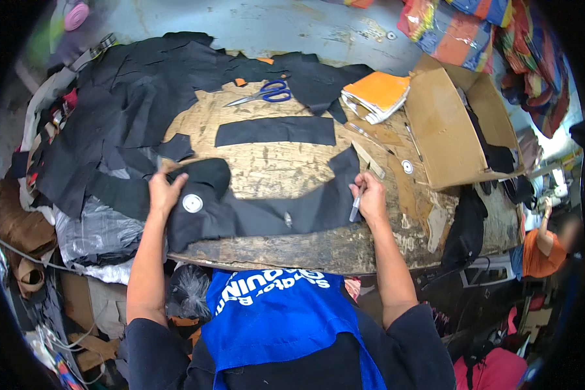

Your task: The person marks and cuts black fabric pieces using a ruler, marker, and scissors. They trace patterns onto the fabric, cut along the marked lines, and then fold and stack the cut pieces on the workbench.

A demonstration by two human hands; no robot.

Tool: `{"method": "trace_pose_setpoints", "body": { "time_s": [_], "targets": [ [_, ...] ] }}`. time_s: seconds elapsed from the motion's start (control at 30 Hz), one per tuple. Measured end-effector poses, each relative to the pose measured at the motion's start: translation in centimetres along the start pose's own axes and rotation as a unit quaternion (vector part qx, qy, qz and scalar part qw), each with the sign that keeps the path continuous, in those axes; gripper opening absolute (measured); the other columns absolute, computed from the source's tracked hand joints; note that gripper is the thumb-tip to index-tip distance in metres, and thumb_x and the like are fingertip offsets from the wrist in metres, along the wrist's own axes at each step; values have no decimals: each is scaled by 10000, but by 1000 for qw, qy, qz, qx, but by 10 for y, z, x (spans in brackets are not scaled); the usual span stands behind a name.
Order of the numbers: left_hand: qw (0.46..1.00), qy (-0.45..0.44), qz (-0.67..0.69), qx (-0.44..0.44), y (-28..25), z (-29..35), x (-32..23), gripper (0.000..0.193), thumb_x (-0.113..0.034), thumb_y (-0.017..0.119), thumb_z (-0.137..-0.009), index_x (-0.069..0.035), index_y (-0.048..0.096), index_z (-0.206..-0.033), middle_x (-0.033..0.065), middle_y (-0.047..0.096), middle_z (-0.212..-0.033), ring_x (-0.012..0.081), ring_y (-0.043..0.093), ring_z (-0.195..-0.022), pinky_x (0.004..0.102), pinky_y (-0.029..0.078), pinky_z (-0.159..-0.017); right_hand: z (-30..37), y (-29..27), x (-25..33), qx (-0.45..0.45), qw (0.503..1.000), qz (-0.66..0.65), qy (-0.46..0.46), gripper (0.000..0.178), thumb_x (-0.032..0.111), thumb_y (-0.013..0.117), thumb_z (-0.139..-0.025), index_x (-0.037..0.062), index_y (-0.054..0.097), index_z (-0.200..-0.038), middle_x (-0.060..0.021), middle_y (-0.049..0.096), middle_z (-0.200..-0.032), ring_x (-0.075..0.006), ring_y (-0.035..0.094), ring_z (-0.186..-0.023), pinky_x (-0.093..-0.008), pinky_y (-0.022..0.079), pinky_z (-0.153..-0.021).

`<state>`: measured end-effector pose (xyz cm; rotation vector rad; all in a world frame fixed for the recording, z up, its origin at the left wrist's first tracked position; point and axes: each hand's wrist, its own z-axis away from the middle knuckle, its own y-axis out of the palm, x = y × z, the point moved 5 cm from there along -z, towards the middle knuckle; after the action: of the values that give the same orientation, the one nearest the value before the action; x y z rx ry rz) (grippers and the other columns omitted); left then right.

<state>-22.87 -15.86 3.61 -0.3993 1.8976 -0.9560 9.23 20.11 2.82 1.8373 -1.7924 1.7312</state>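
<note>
- The black piece of material [266, 214] lay near the table's front side, broad at its left end and narrower toward the right; a strip of wood showed between its lower edge and the table edge.
- Above its curved upper edge, wood showed as far as a flat black strip [276, 131], well apart from both hands.
- The left hand [167, 190] was at the piece's broad end, thumb spread from the fingers; whether they pinched the material, I could not tell.
- A white disc [192, 203] lay on the piece, just right of that hand.
- The right hand [369, 195] had its fingers curled closed around a grey pen [355, 209], pointing down at the piece's right end.
- Past the strip lay blue-handled scissors [270, 93].
- A black heap [123, 97] bounded the left side of the table [266, 170]; a cardboard box [445, 123] stood to the right, near an orange-and-white stack [378, 94].
</note>
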Motion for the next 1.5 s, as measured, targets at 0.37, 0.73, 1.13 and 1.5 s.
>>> {"method": "trace_pose_setpoints", "body": {
  "time_s": [0.37, 0.73, 1.13, 1.5],
  "targets": [
    [967, 232, -102, -37, 47, 33, -131, 725, -330, 734, -722, -77, 417, -1323, 202, 354, -1397, 419, 292, -1285, 523, 274, -981, -38, -45, -56, -52, 991, 77, 94, 119, 71, 599, -804, 40, 635, -913, -202, 634, -803, -339, 632, -786, -393, 477, -697],
    [900, 229, -209, 306, 92, 94, -114, 699, -610, 525, -794, -247, 400, -1378, 4, 276, -1488, 318, 129, -1399, 731, 41, -991, -137, -47, -143, -56, 964, 224, 128, 345, 130, 772, -692, 4, 632, -981, -153, 662, -832, -264, 638, -770, -341, 493, -697],
    [975, 102, -62, 185, 36, 17, -54, 416, -333, 747, -697, -71, 685, -1014, 174, 532, -1271, 333, 395, -1279, 526, 241, -1054, -151, -101, -166, -82, 961, -174, 197, 297, -95, 659, -689, 46, 555, -930, -18, 517, -765, -136, 528, -632, -271, 470, -558],
    [906, 281, 0, 317, 111, 136, -171, 701, -450, 701, -748, -42, 489, -1278, 231, 405, -1359, 362, 322, -1312, 516, 230, -1073, -86, -112, 4, -120, 913, -388, 23, 262, -89, 641, -750, 52, 539, -946, -69, 577, -951, -125, 569, -777, -242, 501, -620]
  ]
}}
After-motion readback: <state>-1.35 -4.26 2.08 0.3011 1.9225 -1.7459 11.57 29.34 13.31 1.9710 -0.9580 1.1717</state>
